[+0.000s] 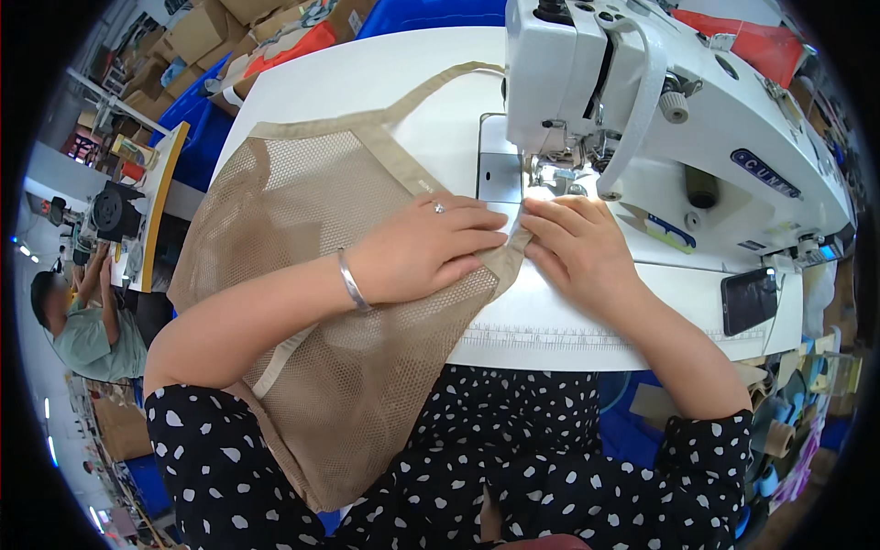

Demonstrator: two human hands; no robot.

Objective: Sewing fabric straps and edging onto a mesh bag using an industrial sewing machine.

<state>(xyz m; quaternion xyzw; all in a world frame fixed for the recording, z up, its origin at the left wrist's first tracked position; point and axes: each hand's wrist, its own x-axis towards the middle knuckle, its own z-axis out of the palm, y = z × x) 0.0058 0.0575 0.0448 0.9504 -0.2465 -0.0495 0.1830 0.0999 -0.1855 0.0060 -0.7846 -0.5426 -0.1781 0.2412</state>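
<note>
A tan mesh bag (pixel 312 211) with plain cloth edging and a long strap spreads over the left of the sewing table and hangs off its front edge. My left hand (pixel 426 246) lies flat on the bag, fingers stretched toward the needle area. Just right of it, my right hand (pixel 582 247) pinches the edging between thumb and fingers, close in front of the presser foot. The white sewing machine (pixel 678 119) stands over the work, its lamp lighting the needle area. My hands partly hide the edging between them.
Printed along the table's front is a ruler strip (pixel 550 337). A black phone (pixel 749 301) lies at the right edge. Blue bins (pixel 197 133) and cardboard boxes stand behind on the left. Farther left, another person (pixel 96 321) sits at a separate table.
</note>
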